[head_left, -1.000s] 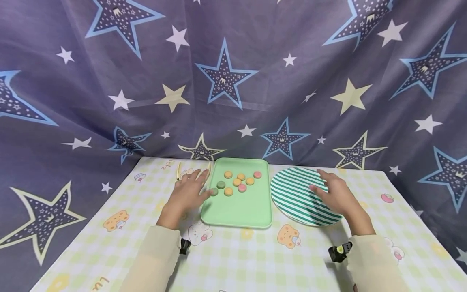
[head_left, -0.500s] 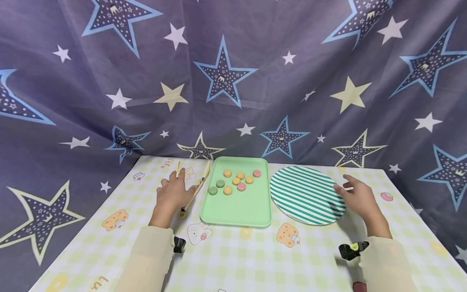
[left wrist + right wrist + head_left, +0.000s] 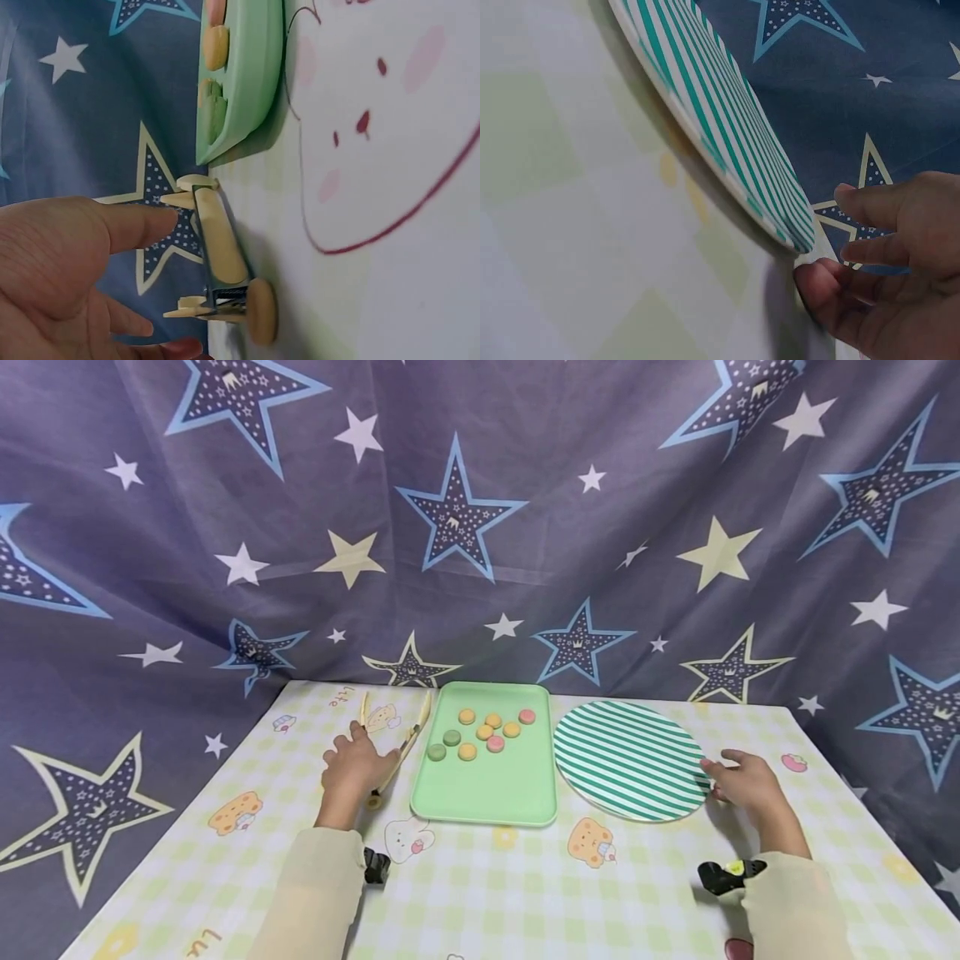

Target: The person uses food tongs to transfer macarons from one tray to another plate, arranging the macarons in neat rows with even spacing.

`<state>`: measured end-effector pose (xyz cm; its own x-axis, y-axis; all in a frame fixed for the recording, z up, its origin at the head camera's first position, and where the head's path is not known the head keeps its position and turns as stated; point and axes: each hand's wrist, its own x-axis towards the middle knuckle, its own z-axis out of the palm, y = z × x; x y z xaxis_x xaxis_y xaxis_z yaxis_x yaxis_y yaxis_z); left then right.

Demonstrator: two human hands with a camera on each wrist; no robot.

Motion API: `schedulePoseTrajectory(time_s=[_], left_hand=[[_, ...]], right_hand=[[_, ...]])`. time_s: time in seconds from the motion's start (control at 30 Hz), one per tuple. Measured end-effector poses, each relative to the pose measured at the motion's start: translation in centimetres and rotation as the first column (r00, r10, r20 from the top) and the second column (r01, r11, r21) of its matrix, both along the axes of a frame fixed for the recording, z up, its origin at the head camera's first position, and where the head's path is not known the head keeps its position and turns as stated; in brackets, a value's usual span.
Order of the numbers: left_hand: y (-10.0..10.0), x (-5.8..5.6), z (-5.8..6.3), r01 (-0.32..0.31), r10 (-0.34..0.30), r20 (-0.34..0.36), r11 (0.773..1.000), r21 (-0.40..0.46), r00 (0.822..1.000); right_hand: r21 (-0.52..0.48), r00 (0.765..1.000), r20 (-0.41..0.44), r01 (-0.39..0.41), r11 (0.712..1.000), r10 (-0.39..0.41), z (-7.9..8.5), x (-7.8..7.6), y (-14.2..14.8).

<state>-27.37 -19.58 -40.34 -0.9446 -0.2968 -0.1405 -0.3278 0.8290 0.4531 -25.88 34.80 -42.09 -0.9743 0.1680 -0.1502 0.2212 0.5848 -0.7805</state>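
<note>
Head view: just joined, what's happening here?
A person has both hands out over the table. The left hand is over the spread wooden tongs, apparently not gripping them. The right hand is at the rim of the green-striped plate; contact is hard to tell. Between them, nine small macaron-like pieces lie in the green tray; the plate is bare.

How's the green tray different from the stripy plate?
The tray is plain light green, but the plate has green and white stripes. The tray is a rectangle with rounded corners, while the plate is round. The tray has little macarons in it; the plate has none. Both are on the checked tablecloth.
</note>
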Motion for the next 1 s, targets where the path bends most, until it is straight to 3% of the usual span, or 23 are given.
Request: schedulePoseTrajectory(time_s=[0.2,0.53,1.0], left_hand=[[0.2,-0.3,-0.8,-0.008,0.007,0.019,0.998,0.055,1.0],[0.4,-1.2,-2.1,-0.034,0.033,0.036,0.998,0.046,0.999],[0.4,-1.8,-2.2,-0.069,0.067,0.053,0.997,0.037,0.996]], right_hand=[[-0.034,1.0,0.019,0.018,0.999,-0.018,-0.2,0.1,0.3],[-0.031,1.0,0.017,-0.014,0.999,0.015,-0.3,0.0,0.7],[-0.097,0.999,0.012,0.054,0.994,-0.053,-1.3,-0.2,0.8]])
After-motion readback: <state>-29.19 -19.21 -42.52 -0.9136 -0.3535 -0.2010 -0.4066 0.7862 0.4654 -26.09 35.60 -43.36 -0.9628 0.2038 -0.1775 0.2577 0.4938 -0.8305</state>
